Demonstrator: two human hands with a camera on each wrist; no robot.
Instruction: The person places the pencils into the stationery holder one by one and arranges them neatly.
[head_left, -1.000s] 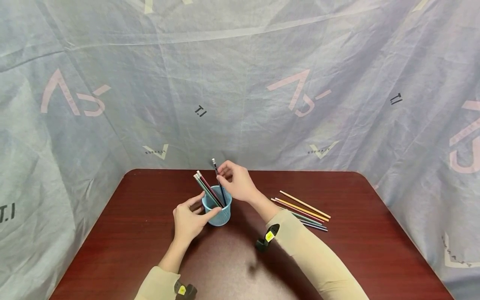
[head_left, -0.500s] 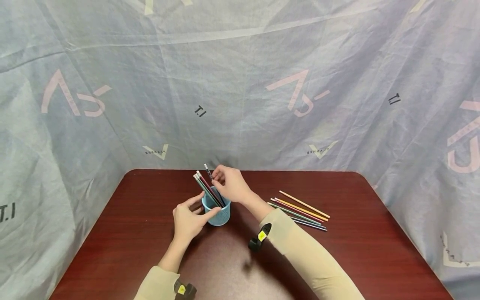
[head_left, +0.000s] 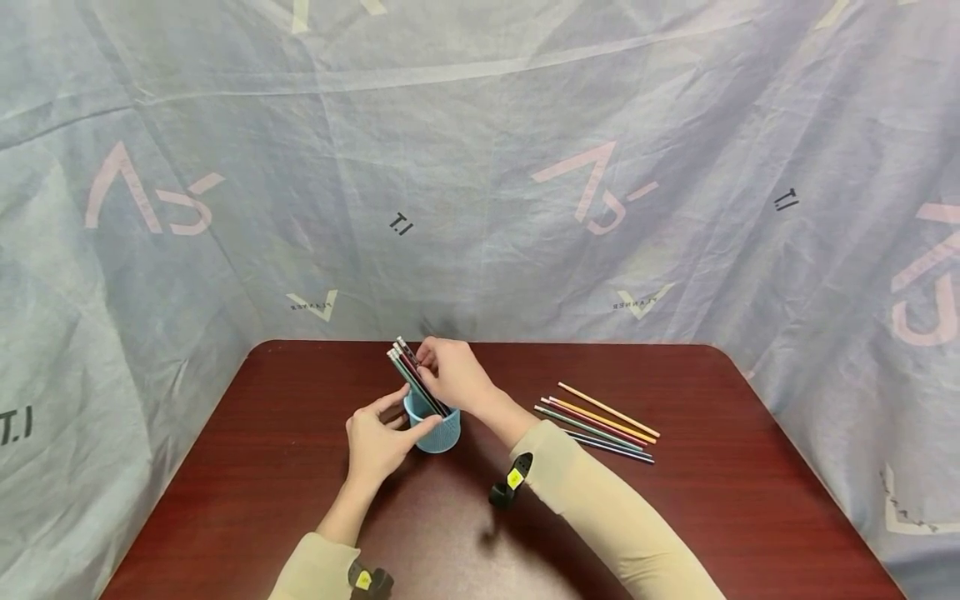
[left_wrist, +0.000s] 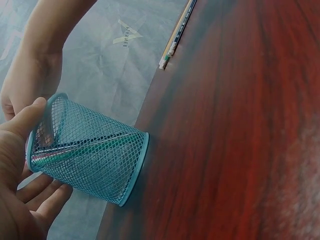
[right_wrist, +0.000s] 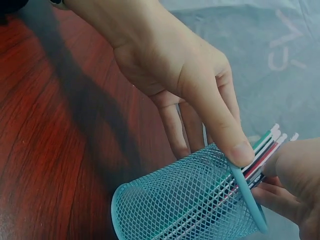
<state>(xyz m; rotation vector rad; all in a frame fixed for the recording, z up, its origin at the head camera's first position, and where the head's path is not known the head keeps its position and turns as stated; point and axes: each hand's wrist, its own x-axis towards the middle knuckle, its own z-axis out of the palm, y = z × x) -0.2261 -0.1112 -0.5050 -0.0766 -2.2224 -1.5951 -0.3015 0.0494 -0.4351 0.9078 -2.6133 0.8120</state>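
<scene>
A light blue mesh pencil cup [head_left: 437,436] stands upright on the table. My left hand [head_left: 378,442] grips it near the rim, with the thumb on one side and the fingers on the other, as the left wrist view also shows. Several pencils with white ends, among them a green pencil [head_left: 408,381], lean to the left inside the cup. Above the rim my right hand [head_left: 456,375] pinches a dark patterned pencil [head_left: 407,350], which lies close beside the others. Its lower part is inside the cup. In the right wrist view, my right fingers are partly hidden behind the rim.
To the right of the cup, several loose pencils lie fanned out, including a yellow pencil [head_left: 609,410] and a dark blue pencil [head_left: 611,448]. A grey printed cloth [head_left: 480,208] hangs behind the reddish-brown table [head_left: 300,433].
The right hand has moved left and slightly down, tilting the dark pencil from nearly upright to lean left against the other pencils. The left hand and cup have stayed almost still.
</scene>
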